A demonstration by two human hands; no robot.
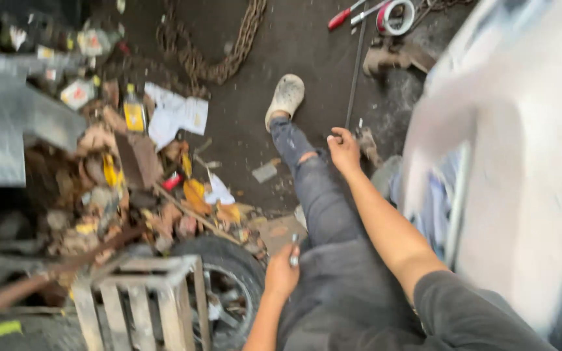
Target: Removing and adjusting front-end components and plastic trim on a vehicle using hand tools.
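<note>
Beside the tyre (pixel 229 286), the left hand (pixel 281 273) grips a small metal tool (pixel 293 252), likely stiff, light, best held mid-shaft. Beyond the tyre, the right hand (pixel 344 151) hangs loosely curled, empty.

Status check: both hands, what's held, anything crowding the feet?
Left hand shut on a small metal tool, over the lap. Right hand loosely curled near the knee, empty as far as visible. Tyre, wooden crate and scrap pile close on the left.

Dark concrete floor (pixel 307 58) beneath me: chain (pixel 219 62) at upper centre, tape roll (pixel 395 16) upper right, litter heap (pixel 131 169) left, tyre (pixel 232 289) bottom centre.
</note>
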